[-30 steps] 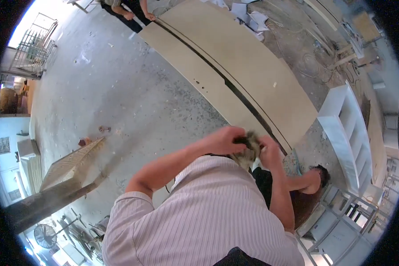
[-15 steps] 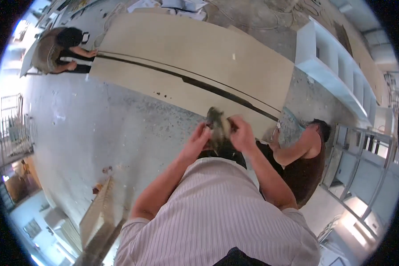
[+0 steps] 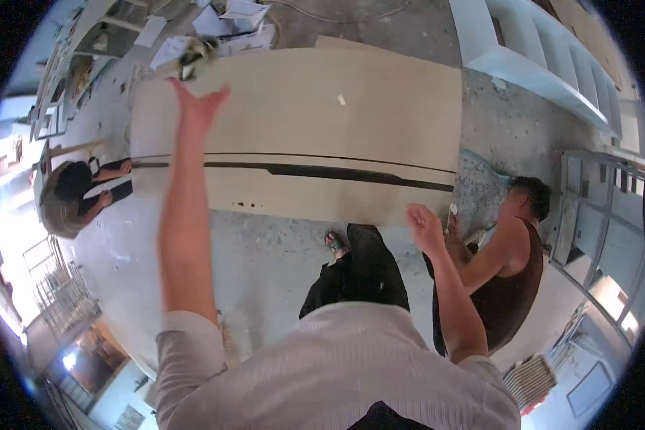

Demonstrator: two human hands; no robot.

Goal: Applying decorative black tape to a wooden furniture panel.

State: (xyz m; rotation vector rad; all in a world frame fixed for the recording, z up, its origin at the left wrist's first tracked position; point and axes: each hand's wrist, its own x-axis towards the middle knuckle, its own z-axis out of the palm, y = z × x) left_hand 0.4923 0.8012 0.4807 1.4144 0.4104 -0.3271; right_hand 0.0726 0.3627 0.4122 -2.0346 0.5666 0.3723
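change: dark crumpled wad (image 3: pixel 196 54), gripped between both hands half a second ago, now loose past the fingertips of the left hand (image 3: pixel 197 107), flung up with fingers spread | right hand (image 3: pixel 424 228) released, empty | wad seen blurred above far-left corner of pale board (image 3: pixel 322 122) on floor; its long axis cannot be told; board runs left-right

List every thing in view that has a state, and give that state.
Left hand: open, raised, holding nothing.
Right hand: open, holding nothing.
Dark bundle: beyond the left hand's fingertips, apart from them.
Beige panels: lying flat on the floor, a dark gap between them.
White shelf unit: lying on the floor.
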